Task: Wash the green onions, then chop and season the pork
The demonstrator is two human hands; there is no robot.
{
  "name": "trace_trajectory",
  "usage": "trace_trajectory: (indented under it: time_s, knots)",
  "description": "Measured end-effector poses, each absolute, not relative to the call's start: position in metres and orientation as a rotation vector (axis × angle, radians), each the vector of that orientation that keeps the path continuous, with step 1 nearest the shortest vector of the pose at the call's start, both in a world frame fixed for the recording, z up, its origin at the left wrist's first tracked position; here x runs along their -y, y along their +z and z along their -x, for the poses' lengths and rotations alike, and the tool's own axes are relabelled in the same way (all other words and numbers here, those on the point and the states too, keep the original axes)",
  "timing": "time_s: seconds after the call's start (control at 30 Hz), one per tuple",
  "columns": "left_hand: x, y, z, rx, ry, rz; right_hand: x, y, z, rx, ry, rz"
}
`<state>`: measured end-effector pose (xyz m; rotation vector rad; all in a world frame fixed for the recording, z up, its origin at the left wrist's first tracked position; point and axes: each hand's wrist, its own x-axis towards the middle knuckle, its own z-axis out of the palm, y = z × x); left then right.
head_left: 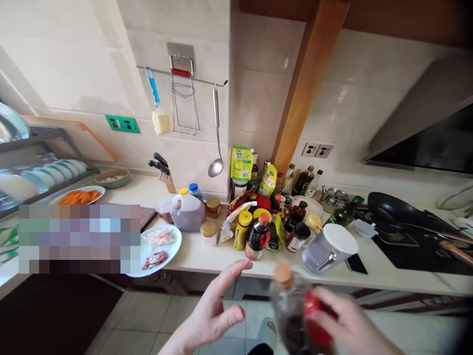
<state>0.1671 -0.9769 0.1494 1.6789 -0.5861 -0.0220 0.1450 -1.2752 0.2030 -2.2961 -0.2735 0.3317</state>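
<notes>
My right hand [342,315] is closed at the lower right on a clear glass jar with a cork stopper [284,277]. Something dark lies inside the jar, and a red patch [314,315] shows under my fingers; motion blurs both. Left of it, my left hand [218,305] is raised in front of the counter edge, thumb and fingers apart, holding nothing. Just beyond its fingertips stands a dark sauce bottle with a red cap [258,236], beside a yellow bottle [243,230]. A plate of raw, pale and red meat pieces [174,254] sits farther left.
Crowded seasonings stand along the wall, with a clear lidded pitcher [318,254] and a phone [357,265] near the edge. At right, a black wok [395,209] rests on the stove. A ladle [216,167] hangs from the rail. Shredded orange food [81,196] lies far left; a pixelated patch hides things nearby.
</notes>
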Motion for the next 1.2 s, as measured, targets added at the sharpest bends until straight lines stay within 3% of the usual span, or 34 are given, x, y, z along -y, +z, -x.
trace_trajectory:
  time_s: [0.13,0.3,0.6,0.87,1.2]
  knots:
    - [0.947,0.175,-0.147,0.807,-0.109,-1.610,1.170,0.183,-0.130,0.487,0.611,1.998]
    - [0.906,0.166,-0.119,0.535,-0.260,-1.608,1.114,0.172,-0.118,0.599,0.581,1.814]
    - [0.888,0.162,-0.130,0.425,0.045,-1.560,1.079,0.128,-0.138,0.679,0.324,1.969]
    - [0.893,0.138,-0.183,-0.216,0.349,-1.643,1.048,0.115,-0.181,0.621,0.168,2.154]
    - [0.854,0.128,-0.206,0.074,0.106,-1.548,1.053,0.123,-0.242,0.646,0.230,1.990]
